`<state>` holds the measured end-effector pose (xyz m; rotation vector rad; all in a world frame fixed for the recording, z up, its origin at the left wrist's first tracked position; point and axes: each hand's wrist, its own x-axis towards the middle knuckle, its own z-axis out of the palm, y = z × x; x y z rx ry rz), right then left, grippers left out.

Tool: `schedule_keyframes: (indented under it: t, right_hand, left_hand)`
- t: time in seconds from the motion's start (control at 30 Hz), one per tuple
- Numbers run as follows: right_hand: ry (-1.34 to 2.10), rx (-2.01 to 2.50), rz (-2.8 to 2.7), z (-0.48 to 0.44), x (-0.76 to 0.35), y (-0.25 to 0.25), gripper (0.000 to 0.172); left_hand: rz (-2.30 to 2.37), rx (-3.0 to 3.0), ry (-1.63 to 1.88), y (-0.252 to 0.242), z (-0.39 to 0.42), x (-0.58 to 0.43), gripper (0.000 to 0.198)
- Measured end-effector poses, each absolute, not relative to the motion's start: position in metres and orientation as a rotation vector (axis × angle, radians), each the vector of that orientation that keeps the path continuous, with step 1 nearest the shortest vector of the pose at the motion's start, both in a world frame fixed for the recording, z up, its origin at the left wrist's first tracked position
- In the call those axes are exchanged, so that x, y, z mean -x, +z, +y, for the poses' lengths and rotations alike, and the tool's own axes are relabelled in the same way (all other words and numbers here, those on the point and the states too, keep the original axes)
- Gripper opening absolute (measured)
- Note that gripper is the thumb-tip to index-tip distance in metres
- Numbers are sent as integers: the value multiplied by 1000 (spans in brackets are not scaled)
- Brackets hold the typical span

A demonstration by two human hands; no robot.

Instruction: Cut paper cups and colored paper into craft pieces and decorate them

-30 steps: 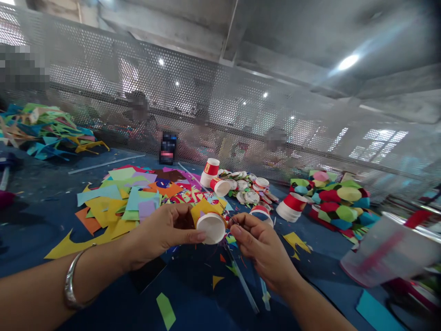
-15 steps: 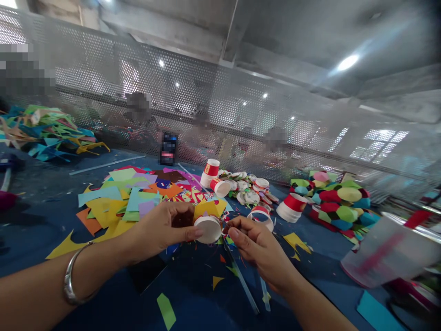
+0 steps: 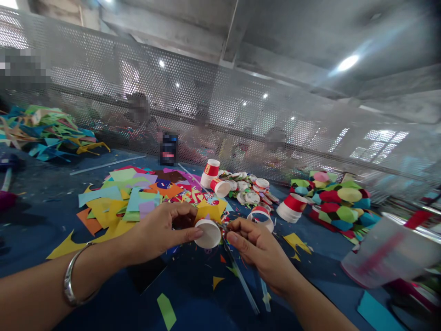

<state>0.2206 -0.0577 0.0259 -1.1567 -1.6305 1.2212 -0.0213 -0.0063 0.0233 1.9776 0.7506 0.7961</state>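
My left hand [image 3: 172,225] pinches a white paper cup base [image 3: 208,234] between thumb and fingers, its round hollow side tilted toward me. A piece of yellow paper [image 3: 211,210] sticks up behind the cup base. Close on the right, my right hand [image 3: 250,239] is closed around small dark scissors [image 3: 223,226], mostly hidden by the fingers. The blade end is at the right rim of the cup base. Below the hands, a clear glue stick [image 3: 244,285] lies on the dark blue table [image 3: 196,299].
Coloured paper sheets [image 3: 110,202] spread left of centre. Behind are red-and-white paper cups [image 3: 292,207] and a pile of cut discs [image 3: 250,195]. Several colourful paper-covered pieces [image 3: 344,200] sit at right, near a translucent cup [image 3: 389,253]. A perforated metal screen [image 3: 213,101] stands behind.
The cup base has dropped slightly and tilted in my left hand. My right hand has shifted a little left, and the scissors now show at the rim.
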Motion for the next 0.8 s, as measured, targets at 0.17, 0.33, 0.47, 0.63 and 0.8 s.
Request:
schedule_keyframes:
  t: [0.17, 0.33, 0.47, 0.63, 0.8]
  right_hand:
    - [1205, 1149, -1646, -57, -221, 26, 30]
    - [1225, 1139, -1640, -57, -223, 25, 30]
    - [1250, 1130, -1630, -56, -224, 23, 29]
    - [1232, 1139, -1646, -55, -224, 23, 28]
    - [1203, 1156, -1681, -55, -225, 22, 30]
  left_hand:
    - [724, -1966, 792, 23, -6, 22, 26]
    - [725, -1956, 789, 22, -4, 21, 27]
    - [744, -1959, 780, 21, -4, 21, 27]
    - [734, -1969, 794, 21, -5, 22, 27]
    - [729, -1986, 804, 21, -5, 22, 26]
